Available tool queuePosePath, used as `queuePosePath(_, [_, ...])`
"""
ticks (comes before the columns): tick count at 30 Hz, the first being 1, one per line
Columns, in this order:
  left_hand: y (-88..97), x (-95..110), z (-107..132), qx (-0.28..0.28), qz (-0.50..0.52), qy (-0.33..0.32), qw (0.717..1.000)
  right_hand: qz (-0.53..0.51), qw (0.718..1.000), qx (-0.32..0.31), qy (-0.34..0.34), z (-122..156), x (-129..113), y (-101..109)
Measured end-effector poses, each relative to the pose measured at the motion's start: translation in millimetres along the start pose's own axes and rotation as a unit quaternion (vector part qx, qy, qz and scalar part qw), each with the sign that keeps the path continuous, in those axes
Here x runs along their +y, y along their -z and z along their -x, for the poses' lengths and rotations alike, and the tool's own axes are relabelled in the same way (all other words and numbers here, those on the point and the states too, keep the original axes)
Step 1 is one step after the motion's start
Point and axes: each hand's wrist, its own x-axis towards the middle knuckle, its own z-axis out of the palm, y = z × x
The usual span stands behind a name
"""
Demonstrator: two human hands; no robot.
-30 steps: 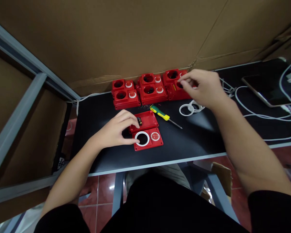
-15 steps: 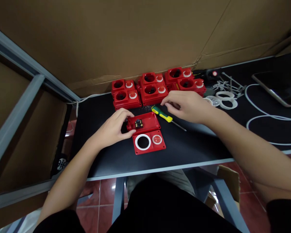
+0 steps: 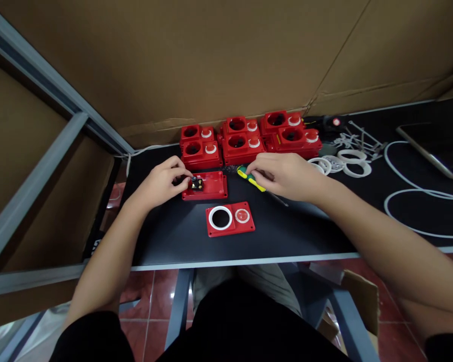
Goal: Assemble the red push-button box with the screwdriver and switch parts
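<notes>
A red tray (image 3: 215, 187) holding a black component (image 3: 197, 185) sits on a table, clamped at its left end by the left hand (image 3: 164, 183); the right hand (image 3: 287, 176) covers part of a screwdriver (image 3: 258, 186), its grip impossible to tell, before red boxes (image 3: 242, 157)

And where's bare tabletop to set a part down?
Black tabletop is bare right of the red cover plate, bounded by the right forearm and front edge; another patch lies between that plate and the left forearm, before the open base box. Crowded: red boxes along the back, screwdriver at the right hand, white rings.
</notes>
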Motion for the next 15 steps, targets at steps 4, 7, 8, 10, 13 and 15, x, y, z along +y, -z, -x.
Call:
queuePosePath(4, [-3.5,-3,0,0.001,-0.018,0.016,1.0,-0.002,1.0,0.002,-0.008,0,-1,2])
queuePosePath(7, [-6.8,-2,-1,0.01,-0.034,0.022,0.999,0.005,1.0,0.0,-0.013,0,-5,5])
queuePosePath(8, [-7.6,-2,-2,0.014,-0.037,0.024,0.999,0.005,1.0,-0.005,-0.013,0,-7,6])
queuePosePath(10, [-8.2,-2,-3,0.02,-0.041,0.031,0.998,-0.007,1.0,-0.024,-0.005,0,-13,6])
queuePosePath(13, [-5.9,-2,-3,0.019,-0.047,0.032,0.998,-0.028,0.996,-0.075,0.037,0,-26,2])
queuePosePath(15, [-2.2,-1,-3,0.007,-0.056,0.031,0.998,-0.019,0.992,-0.11,0.062,-1,-36,-4])
